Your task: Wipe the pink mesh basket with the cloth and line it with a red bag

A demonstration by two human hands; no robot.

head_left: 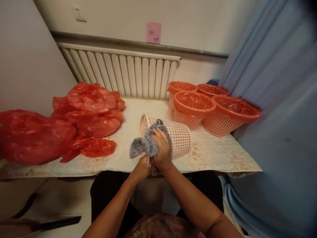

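Note:
A pale pink perforated basket point(180, 137) lies on its side on the table, its open end toward the left. A grey cloth point(146, 145) is bunched over the basket's side, near the open end. My right hand point(162, 147) presses on the cloth against the basket, its fingers closed on the fabric. My left hand point(143, 168) is closed at the basket's near edge, just below the cloth, and grips the rim there. Part of the cloth hangs down between the hands and the table edge.
Red plastic bags point(91, 99) are piled on the left of the table point(133, 107). Several baskets lined with red bags point(194, 100) stand at the back right. A white radiator point(123, 71) is behind the table, and a blue curtain point(272, 99) hangs at the right.

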